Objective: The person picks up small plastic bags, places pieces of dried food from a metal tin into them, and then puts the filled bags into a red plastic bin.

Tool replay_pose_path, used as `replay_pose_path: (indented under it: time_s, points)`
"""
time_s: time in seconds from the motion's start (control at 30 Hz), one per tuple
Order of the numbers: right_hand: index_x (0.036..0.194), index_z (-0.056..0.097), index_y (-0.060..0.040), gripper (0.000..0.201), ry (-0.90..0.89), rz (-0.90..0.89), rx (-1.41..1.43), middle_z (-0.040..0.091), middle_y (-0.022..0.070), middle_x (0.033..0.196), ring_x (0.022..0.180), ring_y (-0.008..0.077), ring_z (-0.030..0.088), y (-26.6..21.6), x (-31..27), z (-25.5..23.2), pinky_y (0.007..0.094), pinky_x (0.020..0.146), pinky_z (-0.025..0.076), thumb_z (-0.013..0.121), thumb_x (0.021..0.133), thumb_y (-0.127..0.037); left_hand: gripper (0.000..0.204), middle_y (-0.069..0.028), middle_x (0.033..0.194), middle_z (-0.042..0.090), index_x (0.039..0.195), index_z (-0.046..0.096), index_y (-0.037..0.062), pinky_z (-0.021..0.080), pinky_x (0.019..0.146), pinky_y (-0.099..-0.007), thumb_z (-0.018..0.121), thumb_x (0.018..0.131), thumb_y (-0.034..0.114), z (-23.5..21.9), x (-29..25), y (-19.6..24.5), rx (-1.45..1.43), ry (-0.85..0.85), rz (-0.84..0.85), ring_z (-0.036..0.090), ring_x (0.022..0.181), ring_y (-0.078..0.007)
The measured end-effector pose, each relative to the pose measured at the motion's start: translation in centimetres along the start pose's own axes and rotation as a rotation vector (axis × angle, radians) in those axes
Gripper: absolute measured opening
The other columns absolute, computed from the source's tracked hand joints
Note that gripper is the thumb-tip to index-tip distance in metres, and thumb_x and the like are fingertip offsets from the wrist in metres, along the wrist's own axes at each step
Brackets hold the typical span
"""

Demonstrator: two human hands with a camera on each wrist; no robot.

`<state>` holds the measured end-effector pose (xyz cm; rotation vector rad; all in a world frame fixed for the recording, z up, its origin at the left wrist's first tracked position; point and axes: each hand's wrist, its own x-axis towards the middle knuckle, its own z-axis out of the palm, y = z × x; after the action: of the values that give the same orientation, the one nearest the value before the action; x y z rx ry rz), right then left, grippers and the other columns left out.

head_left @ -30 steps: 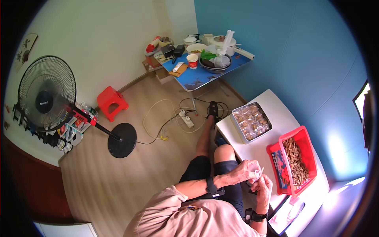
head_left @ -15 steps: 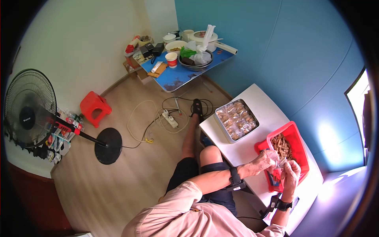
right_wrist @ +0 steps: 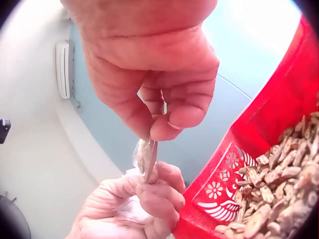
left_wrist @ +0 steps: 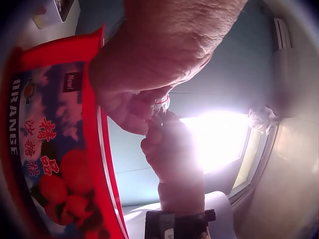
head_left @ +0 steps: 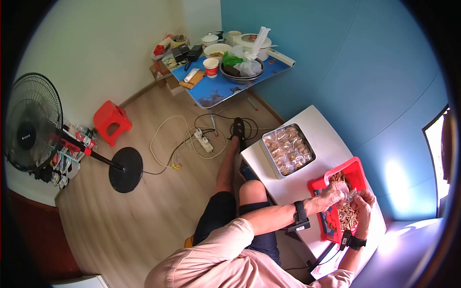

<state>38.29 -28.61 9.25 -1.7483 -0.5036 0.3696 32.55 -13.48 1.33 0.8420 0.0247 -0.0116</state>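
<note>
Over the red basket (head_left: 355,168), my left hand (head_left: 330,198) holds a small clear bag (right_wrist: 135,209) in curled fingers. My right hand (head_left: 365,202) meets it from the right. In the right wrist view, the right hand's (right_wrist: 149,64) thumb and fingertips pinch a thin brown dried piece (right_wrist: 151,167), upright against the bag's clear film, above the left hand (right_wrist: 132,219). Whether the piece is inside the bag I cannot tell. Many dried pieces (right_wrist: 284,184) lie in the basket. In the left wrist view the left hand (left_wrist: 149,55) largely hides the bag.
A metal tin (head_left: 269,156) of filled clear packets stands on the white table (head_left: 312,120), left of the basket. Further back, a blue table (head_left: 206,96) bears bowls, a cup and bags. A fan (head_left: 33,125) and red stool (head_left: 113,120) stand at left.
Both hands have moved from beside the table's near edge to over the red basket, then slightly further right. The head view has shifted too.
</note>
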Motion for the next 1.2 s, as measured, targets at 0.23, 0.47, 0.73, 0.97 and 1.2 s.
replay_pose_path:
  time_s: [0.23, 0.47, 0.73, 0.97, 1.2]
  points:
    - [0.078, 0.061, -0.0027, 0.006, 0.168, -0.188, -0.144, 0.057, -0.0017, 0.069, 0.058, 0.005, 0.05, -1.7, 1.5, -1.6, 0.0207, 0.055, 0.041, 0.061, 0.084, -0.003, 0.021, -0.0069, 0.077, 0.06, 0.095, 0.06, 0.0017, 0.053, 0.054, -0.0318, 0.048, 0.079, 0.009, 1.1, 1.0, 0.4, -0.047, 0.122, -0.023, 0.059, 0.057, -0.0146]
    - [0.076, 0.063, 0.0001, 0.003, 0.092, -0.356, -0.759, 0.063, 0.005, 0.074, 0.067, 0.0159, 0.06, 6.3, 3.5, -4.0, 0.0325, 0.061, 0.048, 0.064, 0.079, -0.001, 0.016, -0.0061, 0.083, 0.062, 0.091, 0.059, 0.0045, 0.053, 0.052, -0.0323, 0.049, 0.078, 0.007, 0.2, -1.1, 1.5, -0.139, 0.157, -0.169, 0.06, 0.056, -0.0145]
    - [0.081, 0.063, -0.0015, 0.006, 0.215, -0.306, -0.934, 0.06, 0.0169, 0.069, 0.062, 0.0306, 0.06, 1.9, 2.7, -0.7, 0.0381, 0.061, 0.048, 0.058, 0.083, -0.005, 0.011, -0.0022, 0.081, 0.06, 0.097, 0.056, 0.0082, 0.055, 0.056, -0.0286, 0.055, 0.086, 0.008, -2.5, -4.8, 2.3, -0.374, 0.135, -0.275, 0.059, 0.06, -0.0111]
    - [0.082, 0.058, -0.0031, 0.007, 0.216, -0.302, -0.734, 0.06, 0.0068, 0.068, 0.053, 0.016, 0.052, 2.6, 2.7, -1.9, 0.0297, 0.052, 0.044, 0.056, 0.088, -0.004, 0.012, -0.0023, 0.078, 0.06, 0.096, 0.06, 0.0077, 0.053, 0.056, -0.0291, 0.056, 0.091, 0.017, -5.7, -8.3, 4.1, -0.45, 0.07, -0.217, 0.059, 0.063, -0.0133]
    - [0.083, 0.059, -0.0023, 0.006, -0.18, -0.115, 0.025, 0.058, 0.0018, 0.069, 0.054, 0.0059, 0.049, -6.9, -4.1, 6.6, 0.0207, 0.049, 0.04, 0.055, 0.085, 0.002, 0.038, -0.0001, 0.071, 0.05, 0.104, 0.059, 0.0068, 0.041, 0.055, -0.0305, 0.045, 0.099, 0.042, -9.8, -13.8, 5.1, -0.653, -0.095, -0.389, 0.047, 0.056, -0.0137]
